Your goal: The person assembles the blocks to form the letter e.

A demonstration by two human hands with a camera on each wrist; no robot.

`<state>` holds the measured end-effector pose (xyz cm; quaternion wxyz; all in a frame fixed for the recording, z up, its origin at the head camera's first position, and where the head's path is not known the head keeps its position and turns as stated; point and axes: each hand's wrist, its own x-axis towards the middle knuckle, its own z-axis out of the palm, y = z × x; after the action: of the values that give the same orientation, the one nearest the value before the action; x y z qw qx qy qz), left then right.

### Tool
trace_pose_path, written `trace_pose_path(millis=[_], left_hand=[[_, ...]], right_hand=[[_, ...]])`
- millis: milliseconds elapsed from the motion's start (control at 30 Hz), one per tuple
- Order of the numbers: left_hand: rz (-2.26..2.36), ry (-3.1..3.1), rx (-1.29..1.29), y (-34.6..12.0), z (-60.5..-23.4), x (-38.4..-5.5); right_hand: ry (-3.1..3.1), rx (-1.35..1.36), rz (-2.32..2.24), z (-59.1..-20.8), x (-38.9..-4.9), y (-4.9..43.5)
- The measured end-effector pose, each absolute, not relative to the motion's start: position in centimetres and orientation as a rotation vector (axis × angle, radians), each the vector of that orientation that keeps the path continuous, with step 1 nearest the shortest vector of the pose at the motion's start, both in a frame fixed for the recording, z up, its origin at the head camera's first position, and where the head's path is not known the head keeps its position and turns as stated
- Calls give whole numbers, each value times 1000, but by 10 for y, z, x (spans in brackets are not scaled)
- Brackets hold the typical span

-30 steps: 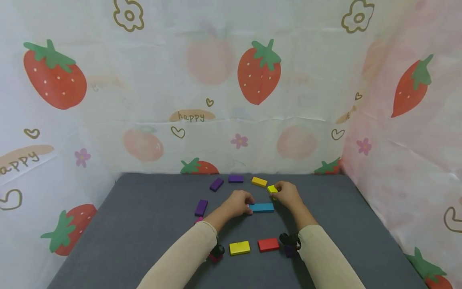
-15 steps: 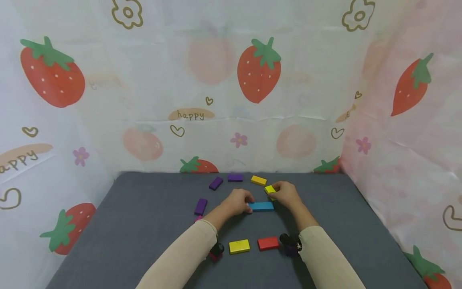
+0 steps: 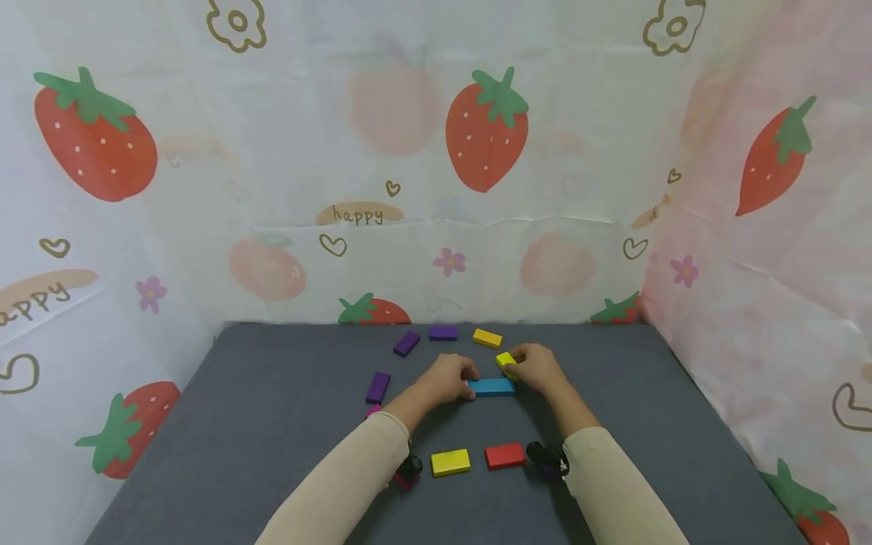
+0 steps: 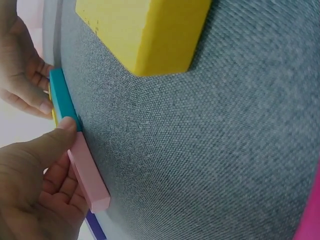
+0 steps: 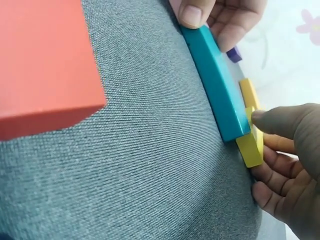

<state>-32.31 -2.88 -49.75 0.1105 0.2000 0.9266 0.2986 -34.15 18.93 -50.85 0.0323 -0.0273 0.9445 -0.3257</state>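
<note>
My left hand (image 3: pixel 446 378) pinches the left end of a blue block (image 3: pixel 493 387) lying flat on the cloth. In the left wrist view its thumb rests where the blue block meets a pink block (image 4: pixel 90 172); the pink one is mostly hidden behind that hand in the head view. Between the thumb and fingers of my right hand (image 3: pixel 543 371) is a yellow block (image 3: pixel 506 360). The right wrist view shows this yellow block (image 5: pixel 250 149) at the blue block's right end, seemingly touching it, set at an angle.
Behind the hands lie an orange-yellow block (image 3: pixel 487 338) and purple blocks (image 3: pixel 443 333). Nearer the front are another yellow block (image 3: pixel 450 462) and a red block (image 3: pixel 505 456). A magenta block (image 3: pixel 372 410) is partly hidden by the left arm. Printed cloth walls enclose the grey table (image 3: pixel 272 424).
My right hand has shifted the yellow block slightly left, closer to the blue block's right end. The left hand stays in place. The head view has moved a little.
</note>
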Motion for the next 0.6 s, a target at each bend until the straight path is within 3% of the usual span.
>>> trace_pose_path(millis=[600], left_hand=[[887, 2734, 588, -29, -500, -324]], right_hand=[[2921, -24, -1015, -510, -341, 188]])
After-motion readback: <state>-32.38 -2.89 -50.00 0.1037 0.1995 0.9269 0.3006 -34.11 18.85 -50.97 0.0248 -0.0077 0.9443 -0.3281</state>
